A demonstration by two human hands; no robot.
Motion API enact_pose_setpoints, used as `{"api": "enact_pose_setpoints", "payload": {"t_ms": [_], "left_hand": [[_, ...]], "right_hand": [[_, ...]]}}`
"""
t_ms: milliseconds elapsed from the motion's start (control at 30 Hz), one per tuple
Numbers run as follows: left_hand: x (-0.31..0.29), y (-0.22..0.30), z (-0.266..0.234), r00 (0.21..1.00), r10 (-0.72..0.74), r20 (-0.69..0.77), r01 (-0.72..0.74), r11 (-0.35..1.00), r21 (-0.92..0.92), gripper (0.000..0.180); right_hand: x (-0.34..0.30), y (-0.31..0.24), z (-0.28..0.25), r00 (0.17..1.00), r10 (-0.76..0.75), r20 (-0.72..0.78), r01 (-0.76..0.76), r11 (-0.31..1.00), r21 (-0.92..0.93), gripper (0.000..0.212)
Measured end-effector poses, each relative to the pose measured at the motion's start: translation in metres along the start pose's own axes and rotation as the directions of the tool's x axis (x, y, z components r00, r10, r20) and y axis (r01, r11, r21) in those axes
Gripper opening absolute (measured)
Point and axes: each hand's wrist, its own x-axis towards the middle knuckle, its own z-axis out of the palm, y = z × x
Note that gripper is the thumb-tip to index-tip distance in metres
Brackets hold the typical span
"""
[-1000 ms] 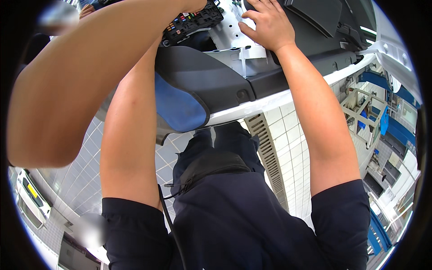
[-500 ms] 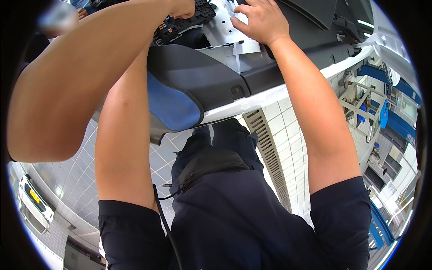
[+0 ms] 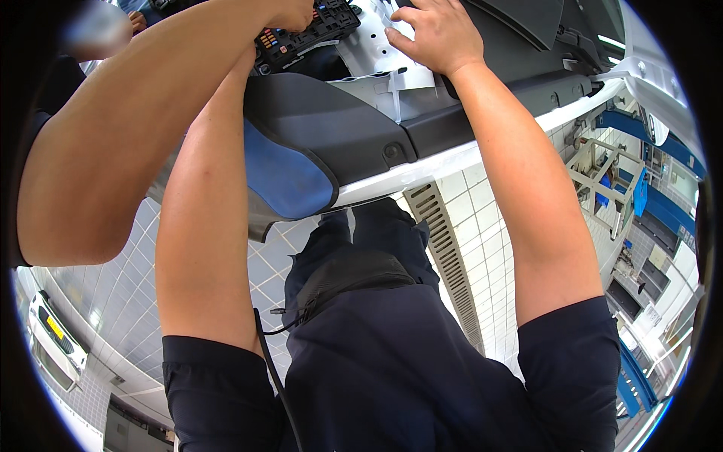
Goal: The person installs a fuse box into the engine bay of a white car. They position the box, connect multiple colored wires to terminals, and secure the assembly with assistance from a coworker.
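Observation:
A black fuse box [image 3: 335, 21] with small coloured fuses sits at the top, beside a white metal panel [image 3: 373, 38] with holes. My right hand [image 3: 440, 34] lies palm down at the panel's right side, fingers apart, with nothing seen in it. My left forearm reaches up to the fuse box's left end. There another person's arm [image 3: 143, 113] crosses over it and hides my left hand's fingers. That person's hand [image 3: 292, 13] is bent over the fuse box; what its fingertips touch cannot be made out. A white strap [image 3: 395, 98] hangs below the panel.
Black trim [image 3: 324, 113] and a white car body sill [image 3: 422, 173] run across in front of me, with a blue pad [image 3: 290, 177] at the left. A floor drain grate [image 3: 448, 264] lies below. A metal frame cart [image 3: 606, 181] stands at the right.
The other person's hand has shifted slightly left along the fuse box, uncovering more of its fuses. My right hand stays in place.

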Motion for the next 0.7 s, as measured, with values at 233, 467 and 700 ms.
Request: {"api": "enact_pose_setpoints", "payload": {"t_ms": [233,467,700], "left_hand": [[0.021,-0.008,0.019,0.99,0.045,-0.137,-0.04,0.999,0.034,0.011],[0.026,-0.003,0.068,0.894,-0.104,-0.437,0.06,0.992,-0.113,0.015],[0.037,0.007,0.078,0.809,-0.296,-0.508,0.132,0.934,-0.333,0.019]], "right_hand": [[-0.006,0.004,0.0,1.0,0.018,0.019,-0.018,1.0,-0.022,0.033],[-0.002,0.0,0.0,1.0,0.01,0.01,-0.01,1.0,0.012,0.031],[-0.007,0.004,0.0,1.0,0.024,0.01,-0.024,1.0,0.008,0.031]]}}
